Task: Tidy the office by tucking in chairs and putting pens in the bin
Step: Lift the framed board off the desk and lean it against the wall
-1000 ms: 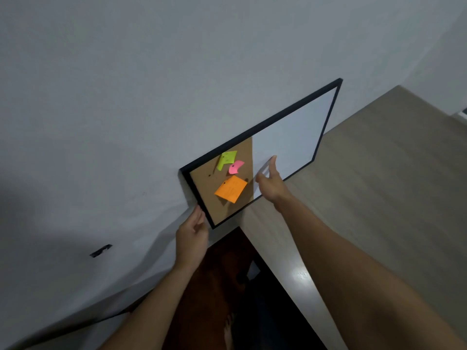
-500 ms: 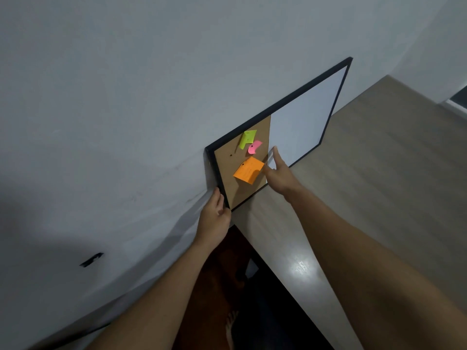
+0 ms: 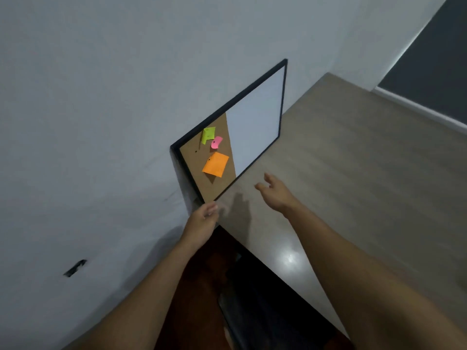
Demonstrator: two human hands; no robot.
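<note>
A black-framed board (image 3: 255,122), half cork and half whiteboard, leans on the wall and stands on the wooden desk (image 3: 353,185). Green, pink and orange notes are pinned to its cork half. My left hand (image 3: 203,221) hovers just below the board's lower left corner, fingers loosely curled, holding nothing. My right hand (image 3: 274,189) is over the desk in front of the board's bottom edge, fingers spread, apart from the board. No chair, pen or bin is in view.
The grey wall (image 3: 101,122) fills the left and top. The desk's near edge runs diagonally to the lower right, with dark floor (image 3: 202,286) below it. A dark panel with a white sill (image 3: 429,72) is at the far right.
Both hands have come off the board: the left let go of its corner and the right drew back from its face. The board now rests on the wall.
</note>
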